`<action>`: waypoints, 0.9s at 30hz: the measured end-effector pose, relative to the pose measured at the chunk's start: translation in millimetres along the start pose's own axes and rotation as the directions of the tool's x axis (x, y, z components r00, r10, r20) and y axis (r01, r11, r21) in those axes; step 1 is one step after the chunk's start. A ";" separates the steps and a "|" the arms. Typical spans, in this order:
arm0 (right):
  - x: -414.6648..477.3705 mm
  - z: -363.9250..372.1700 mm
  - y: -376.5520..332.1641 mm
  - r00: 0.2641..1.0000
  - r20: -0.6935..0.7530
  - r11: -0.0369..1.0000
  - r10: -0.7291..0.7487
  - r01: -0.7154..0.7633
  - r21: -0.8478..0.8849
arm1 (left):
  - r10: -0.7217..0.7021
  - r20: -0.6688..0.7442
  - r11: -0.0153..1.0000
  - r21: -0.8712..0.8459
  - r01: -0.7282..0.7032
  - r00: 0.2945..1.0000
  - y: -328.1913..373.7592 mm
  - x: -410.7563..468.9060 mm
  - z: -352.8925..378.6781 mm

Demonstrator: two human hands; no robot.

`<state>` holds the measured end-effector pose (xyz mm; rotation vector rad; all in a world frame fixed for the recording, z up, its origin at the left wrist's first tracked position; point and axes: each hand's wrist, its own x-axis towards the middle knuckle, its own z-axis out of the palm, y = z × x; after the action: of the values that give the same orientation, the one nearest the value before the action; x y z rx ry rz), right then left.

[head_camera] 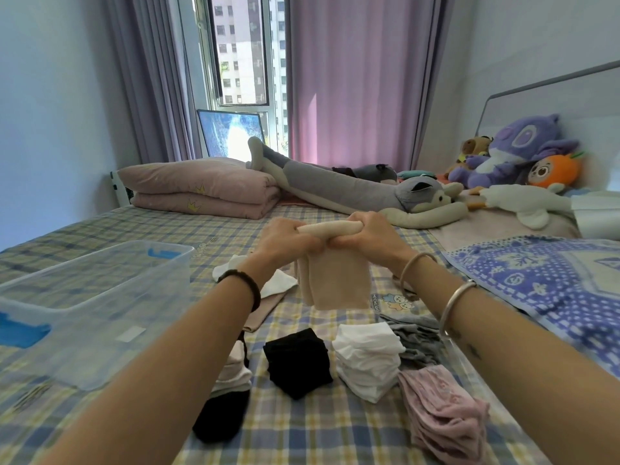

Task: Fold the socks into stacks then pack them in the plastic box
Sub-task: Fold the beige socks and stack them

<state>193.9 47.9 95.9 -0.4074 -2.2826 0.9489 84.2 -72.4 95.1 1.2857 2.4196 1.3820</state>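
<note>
- Left grip (pixel 285 243) and right grip (pixel 365 236) are both raised over the middle of the bed (pixel 302 437), knuckles up and thumbs touching.
- Both are clenched round the rolled top edge of one beige sock (pixel 335 283), the left at its left end and the right at its right end.
- The rest of that sock hangs down flat and doubled below the two grips, clear of the sheet (lower hem just above the checked cloth, as far as the view allows).
- Plastic box (pixel 141 313): clear, lid off, standing on the bed to the left of the left forearm. No socks can be made out inside it.
- Folded stacks lie on the bed nearer the camera, between the forearms: black stack (pixel 297 362) at centre, white stack (pixel 367 360) just beside it on the right.
- Grey socks (pixel 416 340) lie behind the white stack, touching it; pink socks (pixel 443 411) lie in front of it to the right.
- Partly under the left forearm: a pale stack (pixel 235 370) resting on a loose black sock (pixel 221 417).
- Unfolded items beyond the left wrist: a white sock (pixel 278 283) lying over another beige sock (pixel 261 313).
- Background: folded pink quilt (pixel 201 193) at the far side, plush toys (pixel 516 152) by the headboard, blue patterned blanket (pixel 536 280) on the right.
</note>
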 end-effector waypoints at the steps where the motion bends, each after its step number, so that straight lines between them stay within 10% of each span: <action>1: -0.6 -1.0 1.0 0.999 0.033 0.983 0.029 -0.034 0.179 | -0.063 0.022 0.984 -0.168 0.066 0.998 -0.9 0.6 0.1; 4: -0.2 3.3 7.2 0.989 0.038 0.850 0.140 -0.139 0.508 | -0.233 0.133 0.787 -0.556 0.267 0.963 -4.7 4.4 7.4; 9: -2.2 14.9 18.7 0.894 0.311 0.626 0.322 -0.448 0.639 | -0.318 0.093 0.696 -0.653 0.299 0.944 -17.4 12.6 33.0; 16: 12.6 43.3 49.7 0.840 0.209 0.816 0.501 -0.539 0.209 | -0.419 0.255 0.731 -0.474 0.491 0.871 -41.1 24.7 60.9; 27: 57.7 27.9 149.7 0.805 0.186 0.822 0.564 -0.526 -0.216 | -0.423 0.215 0.885 -0.110 0.452 0.880 -97.6 84.0 129.6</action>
<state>138.4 165.5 -2.1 -1.1270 -2.5216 1.1473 25.0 49.9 -27.0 0.7247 2.2337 1.2289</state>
